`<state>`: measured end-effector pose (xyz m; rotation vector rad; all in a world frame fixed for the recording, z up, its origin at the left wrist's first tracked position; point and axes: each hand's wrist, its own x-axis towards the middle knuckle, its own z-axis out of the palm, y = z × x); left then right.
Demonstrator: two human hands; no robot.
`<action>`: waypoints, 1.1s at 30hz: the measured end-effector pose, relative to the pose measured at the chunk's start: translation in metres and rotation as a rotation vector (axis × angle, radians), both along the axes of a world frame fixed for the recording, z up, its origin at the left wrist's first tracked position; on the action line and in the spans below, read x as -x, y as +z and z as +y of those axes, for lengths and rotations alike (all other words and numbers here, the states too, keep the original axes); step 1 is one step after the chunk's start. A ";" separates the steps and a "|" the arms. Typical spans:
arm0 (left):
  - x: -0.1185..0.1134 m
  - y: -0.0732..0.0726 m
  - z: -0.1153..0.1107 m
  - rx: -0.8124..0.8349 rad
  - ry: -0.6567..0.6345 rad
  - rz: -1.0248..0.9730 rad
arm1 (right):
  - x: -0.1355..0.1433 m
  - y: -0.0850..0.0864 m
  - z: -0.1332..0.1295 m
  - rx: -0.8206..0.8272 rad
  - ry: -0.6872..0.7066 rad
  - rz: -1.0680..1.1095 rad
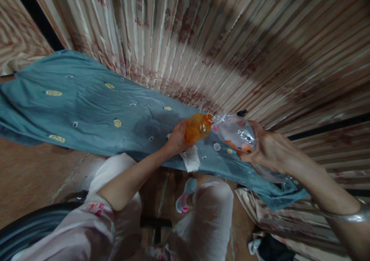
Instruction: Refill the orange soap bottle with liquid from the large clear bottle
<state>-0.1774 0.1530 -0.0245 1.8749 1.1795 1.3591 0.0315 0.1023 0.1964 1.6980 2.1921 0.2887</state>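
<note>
My left hand (177, 138) is wrapped round an orange see-through plastic bottle (199, 127), its neck pointing right. Closed round a larger clear plastic bottle (232, 129) is my right hand (261, 147). The clear bottle lies tilted, with its white-ringed mouth turned left towards the orange bottle's mouth. The two mouths meet or nearly meet; I cannot tell whether they touch. Pink and orange patches show on the clear bottle. Below the bottles, a small white round cap (216, 147) rests on the cloth, and a crumpled white tissue (190, 159) lies under my left hand.
A blue-green cloth (92, 107) with pineapple prints covers the long narrow surface before me. Pleated patterned curtains (179, 34) hang right behind it. A small black object (242, 112) sits at the back edge. My legs are close to the front edge.
</note>
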 end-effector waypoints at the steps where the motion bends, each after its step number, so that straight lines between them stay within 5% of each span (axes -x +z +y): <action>1: 0.000 0.000 0.000 0.001 0.002 0.001 | 0.000 0.000 0.000 0.000 -0.003 -0.002; 33: -0.001 -0.008 0.003 0.020 -0.004 -0.030 | -0.001 -0.002 0.001 -0.014 -0.026 -0.006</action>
